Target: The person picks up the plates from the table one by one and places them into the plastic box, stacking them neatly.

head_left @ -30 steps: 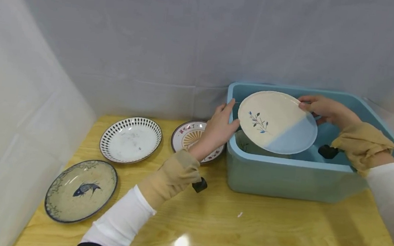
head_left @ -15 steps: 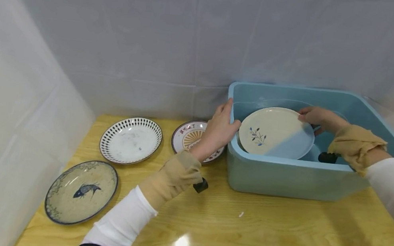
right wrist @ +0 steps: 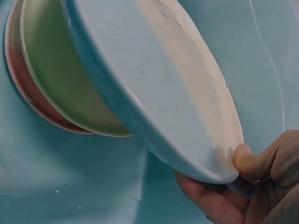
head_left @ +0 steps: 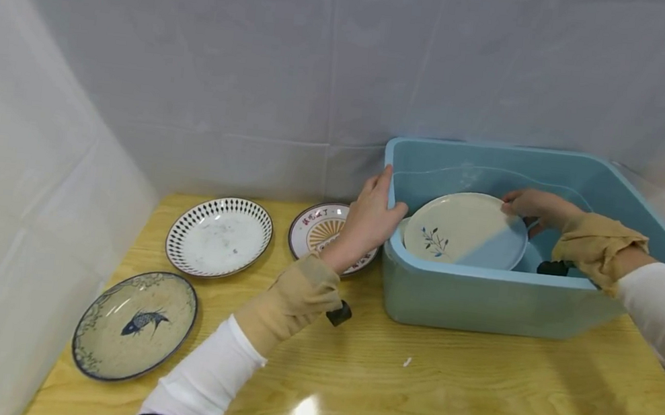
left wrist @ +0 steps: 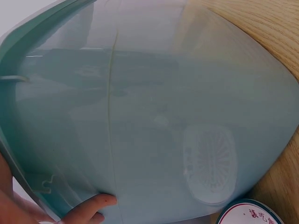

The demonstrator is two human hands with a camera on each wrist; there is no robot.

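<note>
My right hand [head_left: 530, 204] pinches the far rim of a cream-and-blue plate [head_left: 464, 231] painted with a small leaf sprig. The plate hangs tilted, low inside the blue plastic tub [head_left: 481, 301]. In the right wrist view my thumb and fingers [right wrist: 252, 177] clamp the plate's edge [right wrist: 159, 93] above a greenish plate [right wrist: 60, 79] and a pink one [right wrist: 16, 70] stacked on the tub floor. My left hand [head_left: 374, 215] holds the tub's left rim, thumb over the edge. One fingertip [left wrist: 91, 207] lies on the tub's outer wall [left wrist: 163, 116].
Three plates lie on the wooden table [head_left: 440, 395] left of the tub: a diamond-rimmed white one [head_left: 219, 236], a sunburst one [head_left: 318, 230] right beside the tub, and a fish plate [head_left: 134, 324] near the front left. White cloth walls close in the back and left.
My right hand has lowered the sprig plate from above the tub's rim down inside it, and the plate lies flatter. The left hand has stayed on the rim.
</note>
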